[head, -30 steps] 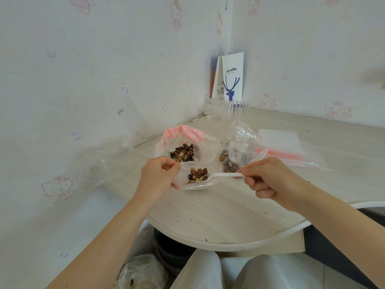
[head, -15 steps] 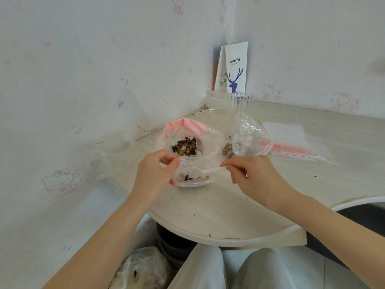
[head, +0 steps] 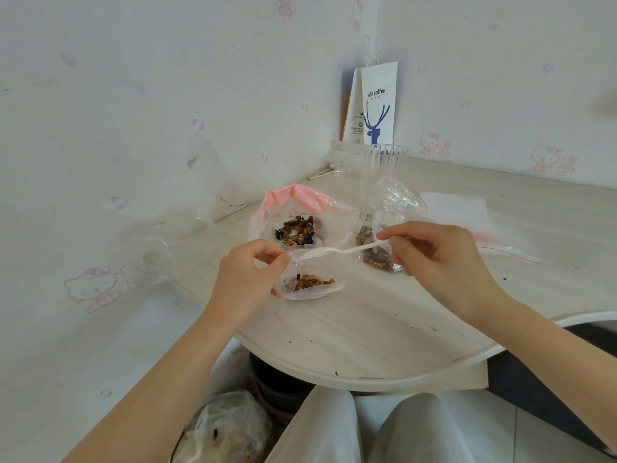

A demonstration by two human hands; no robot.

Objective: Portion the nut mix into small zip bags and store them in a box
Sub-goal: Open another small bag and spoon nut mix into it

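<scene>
My left hand [head: 248,279] pinches the mouth rim of a small clear zip bag [head: 320,290]. The bag rests on the pale wooden bench [head: 367,332] just beside that hand, with a modest portion of nut mix [head: 310,281] in its bottom. My right hand [head: 444,265] pinches the handle end of a white plastic spoon [head: 337,251]; the spoon bowl lies at the bag mouth, between the two hands. The supply, a large clear bag with a pink top [head: 300,195], sits open just beyond the left hand. Risk: only one side of the rim is held, so the mouth may sag shut and the next spoonful would spill onto the bench. Risk: the thin handle is gripped at its far end, so a loaded bowl may tip. A second filled small bag [head: 375,259] lies just beyond the right hand, which partly covers it. Whether the spoon bowl carries anything cannot be determined. A clear object well to the left of the left hand is too faint to identify, and no storage box can be confirmed.
</scene>
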